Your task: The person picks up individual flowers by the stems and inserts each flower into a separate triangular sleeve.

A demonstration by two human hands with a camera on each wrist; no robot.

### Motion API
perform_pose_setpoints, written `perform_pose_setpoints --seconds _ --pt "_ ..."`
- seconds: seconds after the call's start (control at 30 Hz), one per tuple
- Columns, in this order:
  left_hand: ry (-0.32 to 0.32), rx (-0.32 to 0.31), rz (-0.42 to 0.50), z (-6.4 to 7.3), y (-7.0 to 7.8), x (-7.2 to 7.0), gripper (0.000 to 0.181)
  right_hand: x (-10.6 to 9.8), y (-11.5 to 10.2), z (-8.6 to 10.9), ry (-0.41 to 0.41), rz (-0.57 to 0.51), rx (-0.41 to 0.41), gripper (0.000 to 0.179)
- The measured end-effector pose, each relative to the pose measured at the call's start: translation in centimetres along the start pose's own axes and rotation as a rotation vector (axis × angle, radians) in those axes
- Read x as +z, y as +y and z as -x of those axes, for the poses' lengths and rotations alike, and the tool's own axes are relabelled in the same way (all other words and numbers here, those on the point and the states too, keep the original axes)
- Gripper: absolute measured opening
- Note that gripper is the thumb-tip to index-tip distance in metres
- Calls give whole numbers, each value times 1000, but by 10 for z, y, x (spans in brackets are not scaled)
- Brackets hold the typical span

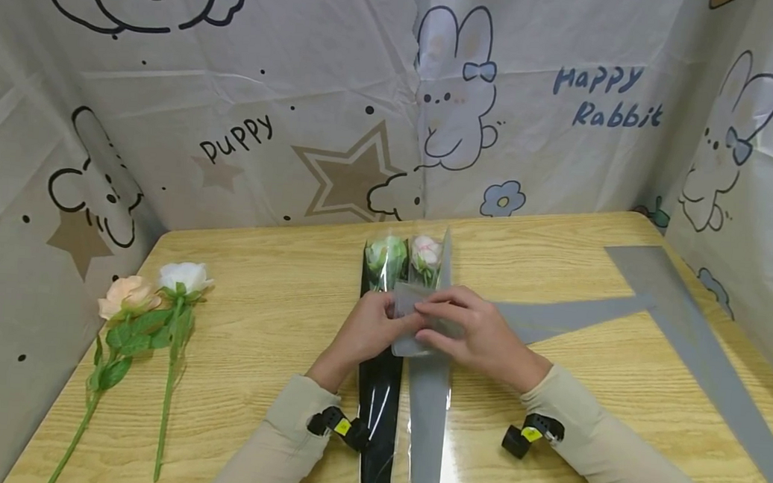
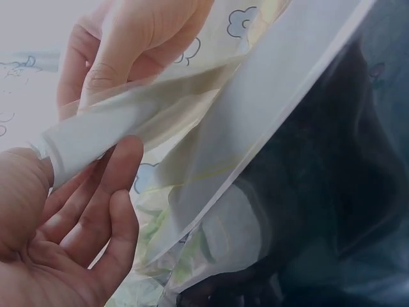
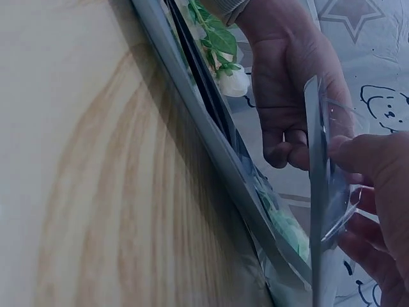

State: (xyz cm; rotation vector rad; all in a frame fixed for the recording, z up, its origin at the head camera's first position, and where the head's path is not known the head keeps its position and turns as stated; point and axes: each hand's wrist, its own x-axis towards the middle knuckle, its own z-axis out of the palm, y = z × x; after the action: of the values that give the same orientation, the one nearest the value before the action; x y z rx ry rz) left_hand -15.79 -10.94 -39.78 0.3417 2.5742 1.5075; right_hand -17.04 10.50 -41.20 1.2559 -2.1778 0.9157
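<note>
Both hands hold a translucent grey plastic sheet, raised over two wrapped flowers. My left hand grips its left edge; in the left wrist view the sheet curves over the thumb. From the other side, my right hand pinches it, the thumb pressing one face in the right wrist view. Below lie a black flower sleeve with a green rose and, close beside it, a grey flower sleeve with a pale pink rose. Whether the sheet joins the grey sleeve, I cannot tell.
A peach rose and a white rose lie on long stems at the left of the wooden table. Flat grey sleeves lie at the right. A printed cloth hangs behind and along the sides.
</note>
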Motion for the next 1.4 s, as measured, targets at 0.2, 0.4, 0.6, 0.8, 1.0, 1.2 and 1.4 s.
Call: perform_pose_setpoints --seconds 0.2,0.4,0.6,0.8,1.0,1.2,1.4 --pt "11 8 -33 0 2 0 27 0 2 0 12 -12 -11 37" --pt "39 -3 -59 1 3 -1 25 0 2 -2 51 -12 -34 30" --pt "45 -26 -45 -1 1 -3 25 -3 2 -4 78 -15 -75 28" --pt "41 -46 -7 -1 -2 -6 25 -6 1 -5 90 -11 -74 27" --pt "6 -31 -6 0 2 -8 29 -8 3 -5 82 2 -73 28" --pt "-34 3 -62 6 5 -18 33 -8 6 -5 77 -7 -42 30" --pt "1 -21 -43 14 3 -44 39 -12 6 -5 61 -43 15 27"
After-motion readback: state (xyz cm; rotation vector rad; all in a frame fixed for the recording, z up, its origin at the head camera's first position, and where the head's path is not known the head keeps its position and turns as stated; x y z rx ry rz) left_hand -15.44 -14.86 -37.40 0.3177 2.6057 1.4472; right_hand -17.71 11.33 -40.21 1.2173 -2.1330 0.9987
